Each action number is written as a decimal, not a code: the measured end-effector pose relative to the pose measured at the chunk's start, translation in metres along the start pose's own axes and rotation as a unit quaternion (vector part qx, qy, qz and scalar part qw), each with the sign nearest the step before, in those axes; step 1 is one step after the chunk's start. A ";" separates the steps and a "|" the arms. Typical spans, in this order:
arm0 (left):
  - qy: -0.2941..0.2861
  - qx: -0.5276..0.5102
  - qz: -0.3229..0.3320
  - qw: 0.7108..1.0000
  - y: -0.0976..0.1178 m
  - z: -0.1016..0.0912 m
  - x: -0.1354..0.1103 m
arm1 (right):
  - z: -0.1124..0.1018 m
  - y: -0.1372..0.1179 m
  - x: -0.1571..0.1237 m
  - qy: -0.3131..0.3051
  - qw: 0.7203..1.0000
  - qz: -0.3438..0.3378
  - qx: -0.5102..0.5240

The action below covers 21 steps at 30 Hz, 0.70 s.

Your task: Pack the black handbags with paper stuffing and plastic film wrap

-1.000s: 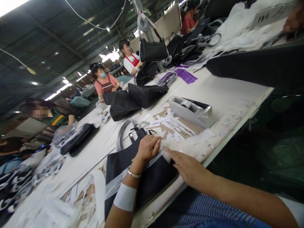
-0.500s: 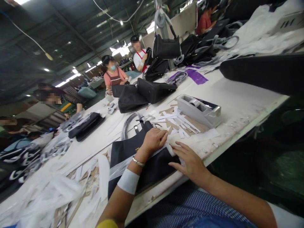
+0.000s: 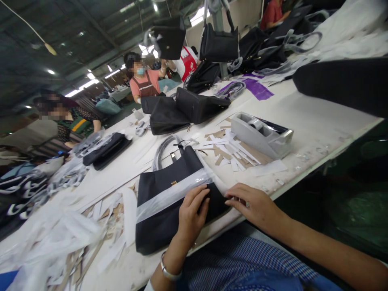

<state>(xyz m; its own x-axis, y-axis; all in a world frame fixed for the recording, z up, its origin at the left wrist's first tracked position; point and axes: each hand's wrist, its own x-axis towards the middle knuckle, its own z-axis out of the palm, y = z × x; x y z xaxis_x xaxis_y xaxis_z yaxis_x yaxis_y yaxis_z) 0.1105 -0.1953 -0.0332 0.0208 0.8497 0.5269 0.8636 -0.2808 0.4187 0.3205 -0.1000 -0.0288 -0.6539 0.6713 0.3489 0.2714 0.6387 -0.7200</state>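
Observation:
A black handbag (image 3: pixel 165 202) lies flat on the white work table (image 3: pixel 306 125), its handles (image 3: pixel 165 149) pointing away from me. A clear plastic strip (image 3: pixel 172 193) runs across its front. My left hand (image 3: pixel 192 214) rests on the bag's lower part, fingers together and pressing on the strip's edge. My right hand (image 3: pixel 257 206) sits at the bag's right corner, fingertips pinching the end of the strip.
A grey tape dispenser (image 3: pixel 262 133) stands beyond a heap of paper scraps (image 3: pixel 230 151). More black bags (image 3: pixel 184 111) lie farther along the table, and white scraps (image 3: pixel 60 238) pile up at the left. Other people sit on the far side.
My left hand has slid from the bag's top edge down to its lower part. The right hand has closed in on the strip's end at the corner. A far worker lifted a bag.

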 end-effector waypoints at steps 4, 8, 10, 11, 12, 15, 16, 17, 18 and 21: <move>0.033 -0.075 -0.077 0.994 -0.008 0.003 0.003 | 0.008 -0.002 0.000 -0.064 0.997 0.027 -0.012; 0.037 -0.104 -0.092 0.990 -0.007 0.000 0.005 | 0.005 -0.001 0.006 -0.105 0.988 0.106 0.033; 0.031 -0.107 -0.087 0.990 -0.005 -0.001 0.006 | 0.002 -0.001 0.011 -0.119 0.977 0.154 0.086; 0.028 -0.107 -0.084 0.990 -0.004 -0.001 0.006 | 0.002 0.000 0.014 -0.129 0.969 0.177 0.116; 0.025 -0.107 -0.081 0.991 -0.003 -0.001 0.006 | 0.002 0.000 0.016 -0.139 0.960 0.195 0.145; 0.021 -0.101 -0.078 0.992 -0.003 -0.001 0.006 | 0.007 0.003 0.023 -0.163 0.946 0.212 0.186; 0.020 -0.096 -0.077 0.992 -0.003 0.000 0.005 | 0.008 0.004 0.024 -0.159 0.950 0.205 0.177; 0.018 -0.091 -0.075 0.993 -0.003 0.000 0.005 | 0.010 0.005 0.025 -0.148 0.956 0.195 0.161; 0.016 -0.084 -0.072 0.994 -0.004 0.000 0.004 | 0.011 0.006 0.026 -0.135 0.963 0.186 0.144; 0.006 -0.057 -0.054 0.997 -0.005 0.001 0.001 | 0.012 0.007 0.025 -0.100 0.976 0.157 0.111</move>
<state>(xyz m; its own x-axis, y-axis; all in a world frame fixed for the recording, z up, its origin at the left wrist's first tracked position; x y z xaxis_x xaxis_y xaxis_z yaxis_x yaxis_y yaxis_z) 0.1070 -0.1928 -0.0355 -0.0758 0.8727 0.4823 0.7981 -0.2369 0.5540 0.2976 -0.0836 -0.0329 -0.6935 0.7202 -0.0180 0.3349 0.3002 -0.8932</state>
